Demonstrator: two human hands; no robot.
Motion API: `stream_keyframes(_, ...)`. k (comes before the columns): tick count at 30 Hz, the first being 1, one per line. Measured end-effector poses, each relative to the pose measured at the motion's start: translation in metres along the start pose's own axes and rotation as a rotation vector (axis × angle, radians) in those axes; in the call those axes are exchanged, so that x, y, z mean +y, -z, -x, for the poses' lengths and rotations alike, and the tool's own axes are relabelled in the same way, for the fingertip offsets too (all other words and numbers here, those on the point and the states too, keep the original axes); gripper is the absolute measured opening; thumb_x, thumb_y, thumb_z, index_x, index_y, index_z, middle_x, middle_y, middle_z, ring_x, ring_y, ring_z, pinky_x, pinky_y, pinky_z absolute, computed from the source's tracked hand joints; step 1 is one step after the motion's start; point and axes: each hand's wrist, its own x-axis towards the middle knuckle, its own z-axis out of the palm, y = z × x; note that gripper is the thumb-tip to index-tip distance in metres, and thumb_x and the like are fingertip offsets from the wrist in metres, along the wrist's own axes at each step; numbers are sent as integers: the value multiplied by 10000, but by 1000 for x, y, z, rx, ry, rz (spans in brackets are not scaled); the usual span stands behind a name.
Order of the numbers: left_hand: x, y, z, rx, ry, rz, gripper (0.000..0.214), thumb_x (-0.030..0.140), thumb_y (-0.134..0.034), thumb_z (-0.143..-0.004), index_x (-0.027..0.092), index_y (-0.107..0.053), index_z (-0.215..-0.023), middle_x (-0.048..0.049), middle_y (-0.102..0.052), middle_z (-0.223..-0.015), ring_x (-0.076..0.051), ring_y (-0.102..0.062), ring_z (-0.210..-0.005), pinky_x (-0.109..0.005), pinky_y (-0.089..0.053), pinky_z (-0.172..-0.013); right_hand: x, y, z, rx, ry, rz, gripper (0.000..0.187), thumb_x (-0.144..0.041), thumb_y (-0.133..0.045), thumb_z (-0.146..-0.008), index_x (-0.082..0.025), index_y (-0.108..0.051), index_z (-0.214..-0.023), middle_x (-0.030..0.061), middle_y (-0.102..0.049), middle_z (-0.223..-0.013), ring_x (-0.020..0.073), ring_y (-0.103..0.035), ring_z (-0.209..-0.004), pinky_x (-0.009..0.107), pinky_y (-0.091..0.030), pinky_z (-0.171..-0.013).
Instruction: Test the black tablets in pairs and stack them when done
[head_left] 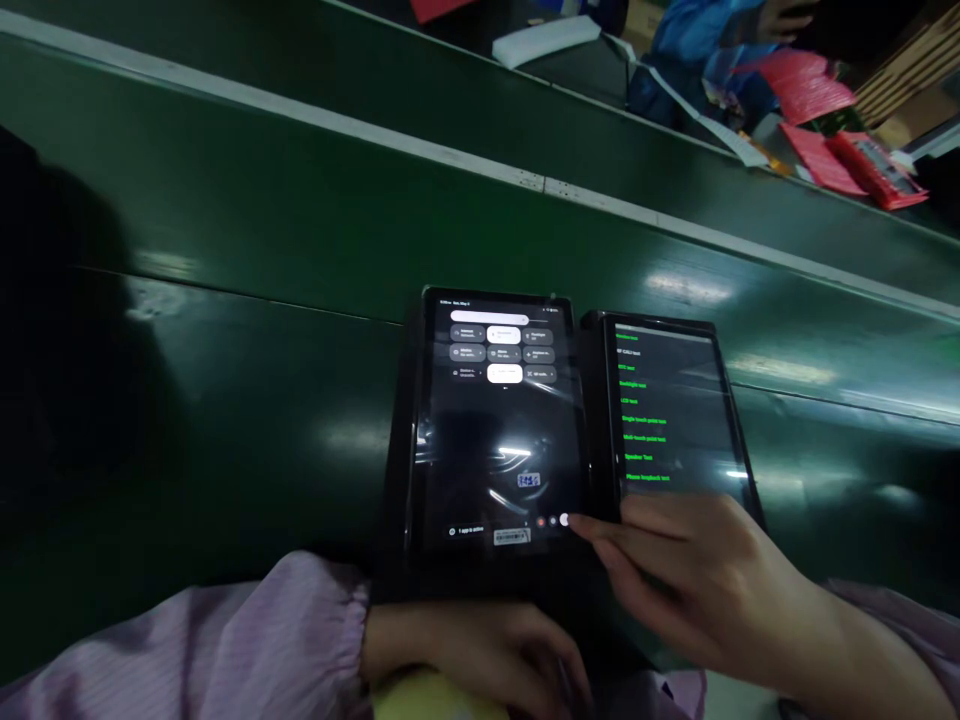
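Note:
A black tablet [495, 430] lies face up on the green bench, its lit screen showing a quick-settings panel. Near its lower edge are a barcode label and a small sticker. The outstretched index finger of my right hand [697, 570] touches the screen's lower right corner, by a round white icon. That hand holds nothing. Beside it lies a second tablet [667, 400] with a list of tests, mostly in green text; my right hand covers its lower part. My left hand [480, 650] rests below the first tablet, fingers loosely bent and apart, with no object visible in them.
The green bench [262, 220] is crossed by a pale metal strip [337, 130]. Beyond, red bubble-wrap packages [825, 150] and a white foam strip [547, 40] lie near a person in blue sleeves [697, 40]. Something yellow [435, 695] is below my left wrist.

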Motion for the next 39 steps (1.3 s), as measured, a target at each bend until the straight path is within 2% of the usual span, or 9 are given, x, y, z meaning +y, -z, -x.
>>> stream_keyframes(8, -5, 2, -3, -12, 8, -9, 594, 644, -983, -518, 243, -717, -867, 67, -619, -765, -140, -546, -728, -297, -496, -800, 2, -9, -18, 49, 0, 6, 448, -181, -404, -1147, -89, -809, -980, -9, -598, -642, 82, -539, -495, 242, -401, -439)
stream_keyframes(11, -6, 2, -4, -14, 10, 0, 618, 663, -986, -485, 245, -710, -848, 68, -615, -753, -137, -521, -704, -296, -482, -766, 4, -14, -24, 60, -42, 40, 444, -226, -393, -1158, -92, -811, -1092, 24, -661, -771, 73, -591, -532, 206, -464, -467)
stream_keyframes(16, -6, 1, -5, 6, -17, 46, 607, 642, -1001, -483, 240, -727, -846, 73, -621, -755, -134, -558, -748, -282, -504, -833, 10, -19, -35, 30, -123, 122, 476, -322, -357, -1168, -101, -754, -1311, 78, -666, -938, 111, -675, -648, 223, -562, -533)
stream_keyframes(23, 0, -1, 1, 59, -86, 98, 538, 713, -886, -659, 228, -751, -847, 54, -608, -713, -117, -515, -645, -268, -463, -692, 19, -30, -58, -87, -158, 188, 470, -352, -380, -1150, -184, -674, -1476, 95, -602, -1050, 130, -599, -671, 249, -546, -535)
stream_keyframes(26, 1, -1, 2, 65, -86, 98, 500, 674, -904, -656, 233, -756, -837, 64, -601, -683, -106, -509, -623, -246, -427, -643, 23, -28, -61, -102, -168, 172, 460, -365, -389, -1152, -208, -694, -1458, 91, -593, -1060, 131, -585, -686, 253, -537, -549)
stream_keyframes(28, 0, -1, 2, 61, -82, 115, 468, 636, -920, -654, 234, -764, -836, 65, -613, -690, -107, -522, -629, -242, -421, -627, 26, -21, -58, -5, -165, 135, 452, -367, -400, -1155, -187, -736, -1397, 85, -599, -1022, 140, -615, -728, 253, -542, -580)
stream_keyframes(31, -1, -1, 2, 56, -80, 126, 436, 599, -928, -668, 229, -782, -847, 60, -626, -692, -109, -532, -635, -242, -435, -638, 31, -9, -48, 155, -173, 96, 412, -301, -453, -1145, -141, -832, -1130, 45, -583, -876, 119, -603, -687, 236, -522, -597)
stream_keyframes(33, -1, -1, 3, 63, -86, 118, 421, 584, -924, -676, 226, -788, -850, 55, -641, -708, -108, -535, -645, -240, -442, -650, 33, -6, -40, 185, -177, 81, 408, -249, -483, -1131, -131, -841, -974, 18, -552, -785, 102, -574, -628, 222, -495, -569)
stream_keyframes(39, 3, -1, 5, 59, -70, 83, 352, 539, -874, -741, 229, -762, -868, 64, -617, -677, -107, -526, -612, -237, -428, -626, 31, -17, -18, 181, -198, 45, 423, -238, -465, -1132, -133, -841, -967, 14, -567, -756, 94, -581, -594, 209, -482, -524)
